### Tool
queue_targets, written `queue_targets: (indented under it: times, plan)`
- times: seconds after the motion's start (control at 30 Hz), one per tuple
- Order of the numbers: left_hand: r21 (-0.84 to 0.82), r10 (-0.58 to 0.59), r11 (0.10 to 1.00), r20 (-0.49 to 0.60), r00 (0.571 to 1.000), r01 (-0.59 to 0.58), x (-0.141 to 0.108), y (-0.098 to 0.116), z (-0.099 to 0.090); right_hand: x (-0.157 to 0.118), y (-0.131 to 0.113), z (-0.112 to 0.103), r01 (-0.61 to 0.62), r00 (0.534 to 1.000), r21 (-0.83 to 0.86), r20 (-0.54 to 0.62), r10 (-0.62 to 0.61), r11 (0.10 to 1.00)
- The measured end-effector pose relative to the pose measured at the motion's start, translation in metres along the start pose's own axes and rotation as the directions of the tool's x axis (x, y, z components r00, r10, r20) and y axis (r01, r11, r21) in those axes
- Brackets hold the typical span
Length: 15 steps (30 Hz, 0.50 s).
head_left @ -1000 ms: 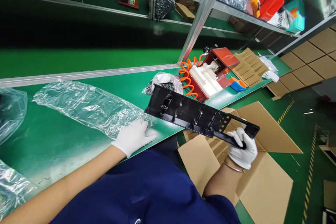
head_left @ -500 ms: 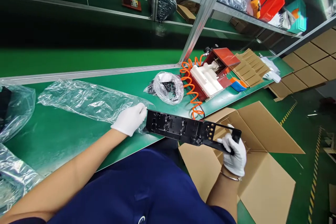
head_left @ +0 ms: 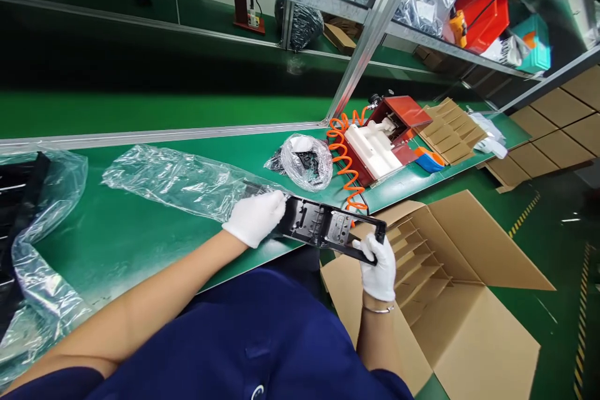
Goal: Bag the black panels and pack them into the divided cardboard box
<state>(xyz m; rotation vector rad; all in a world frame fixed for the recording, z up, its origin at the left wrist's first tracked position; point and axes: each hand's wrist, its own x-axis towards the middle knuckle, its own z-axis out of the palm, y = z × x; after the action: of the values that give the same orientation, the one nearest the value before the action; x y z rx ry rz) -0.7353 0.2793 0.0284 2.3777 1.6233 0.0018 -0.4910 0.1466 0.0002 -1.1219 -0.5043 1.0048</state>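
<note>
A long black plastic panel (head_left: 313,222) with a rectangular opening at its right end spans the space between my hands. My right hand (head_left: 379,267), in a white glove, is closed round the frame at that end. White-gloved too, my left hand (head_left: 257,215) pinches the mouth of a long clear plastic bag (head_left: 175,178) around the panel's left end. That end lies partly inside the bag, and my left fingers cover some of it. The bag stretches flat to the left over the green table (head_left: 126,256).
An open cardboard box (head_left: 487,325) with dividers stands below right. On the table are a bag of small black parts (head_left: 307,162), a red-and-white fixture (head_left: 375,150) with a coiled orange hose (head_left: 345,162), and bagged black panels (head_left: 21,212) at left.
My right hand has moved left, pushing the black panel's left end into the clear bag. My left hand stays at the bag's mouth. The view has shifted slightly.
</note>
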Motion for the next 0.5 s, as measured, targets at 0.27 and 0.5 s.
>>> queue_targets:
  times: [0.27, 0.5]
  plan:
    - [0.007, 0.132, 0.991, 0.018, 0.991, -0.132, -0.002, 0.027, -0.006, -0.008, 0.048, 0.077, -0.133, 0.991, 0.192, 0.035, 0.129, 0.972]
    - [-0.09, 0.068, 0.994, 0.011, 0.998, -0.066, 0.01, 0.014, -0.008, -0.016, 0.072, 0.132, -0.259, 0.954, 0.183, 0.205, 0.221, 0.948]
